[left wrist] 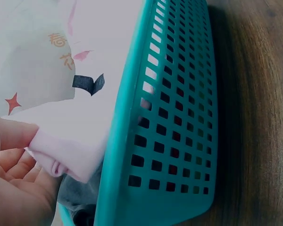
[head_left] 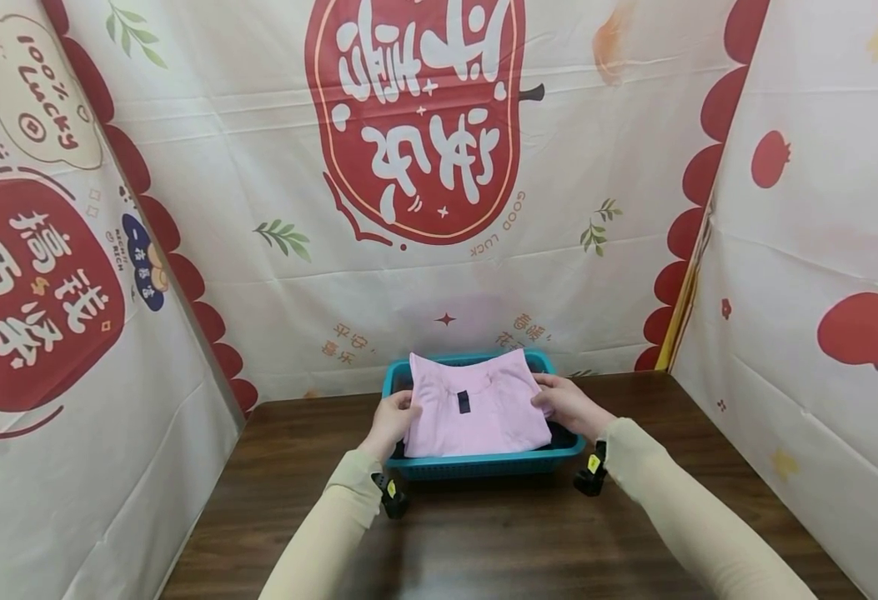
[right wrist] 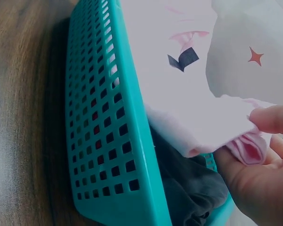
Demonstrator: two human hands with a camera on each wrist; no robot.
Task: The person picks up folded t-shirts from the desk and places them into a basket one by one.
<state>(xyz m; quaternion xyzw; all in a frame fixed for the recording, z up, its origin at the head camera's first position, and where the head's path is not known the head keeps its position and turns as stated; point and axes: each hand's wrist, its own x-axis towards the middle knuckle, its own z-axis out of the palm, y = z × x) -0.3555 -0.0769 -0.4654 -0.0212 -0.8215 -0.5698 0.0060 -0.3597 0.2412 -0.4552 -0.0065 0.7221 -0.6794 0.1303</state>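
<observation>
A folded pink garment (head_left: pixel 484 421) with a black label at its neckline lies over the teal plastic basket (head_left: pixel 484 468). At its left side, my left hand (head_left: pixel 392 421) pinches the folded edge between thumb and fingers; the left wrist view shows this hand (left wrist: pixel 19 174) close up. My right hand (head_left: pixel 569 404) grips the opposite side, its thumb on top and fingers beneath the layers, as the right wrist view shows. Dark grey cloth (right wrist: pixel 186 183) lies in the basket under the pink garment (right wrist: pixel 188 108). The rest of the basket's contents is hidden.
The basket stands on a dark wooden table (head_left: pixel 499 542), near its back edge. Behind it hangs a printed white cloth wall (head_left: pixel 243 317), with further cloth walls at the left and right. Each wrist carries a small black camera (head_left: pixel 592 471).
</observation>
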